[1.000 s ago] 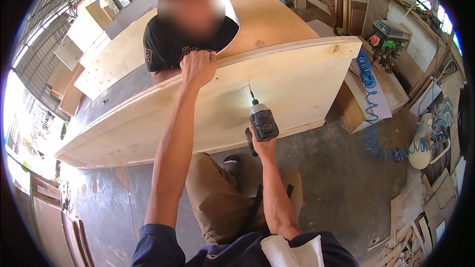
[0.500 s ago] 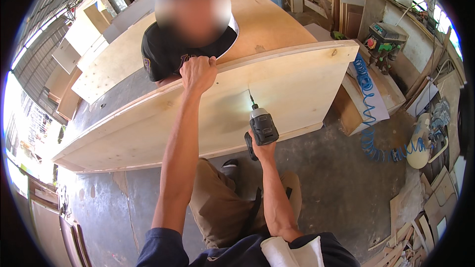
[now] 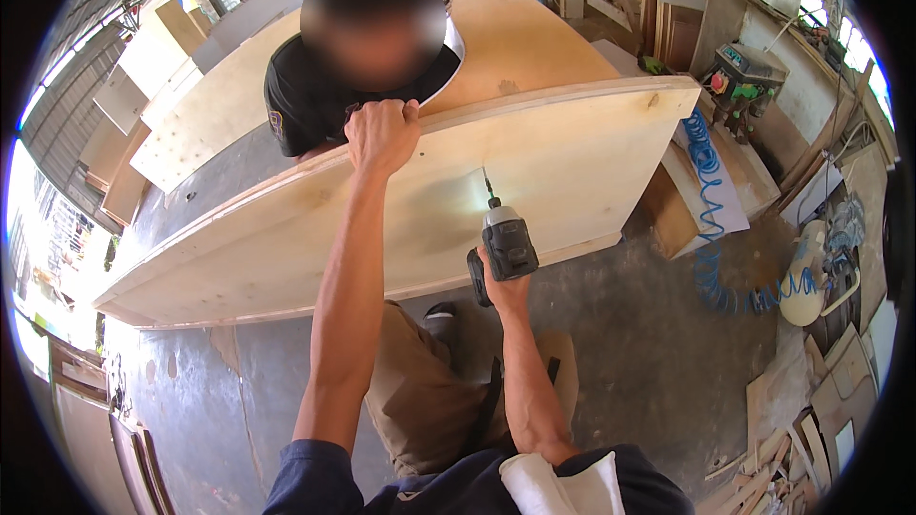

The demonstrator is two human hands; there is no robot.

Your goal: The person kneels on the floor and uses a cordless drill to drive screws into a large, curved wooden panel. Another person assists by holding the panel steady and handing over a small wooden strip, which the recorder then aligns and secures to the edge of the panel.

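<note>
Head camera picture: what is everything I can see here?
plywood panel: one, pale wood, upright on edge across the middle
cordless drill: one, black and grey, bit against the panel
co-worker: one, black shirt, behind the panel
air hose: one, blue, coiled, at right
small compressor: one, cream, right floor
wood offcuts: several, brown, lower right
left hand: gripping the panel's top edge
right hand: holding the drill

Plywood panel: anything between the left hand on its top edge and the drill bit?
Head view: only bare plywood panel face lies between the left hand and the drill bit.
</note>
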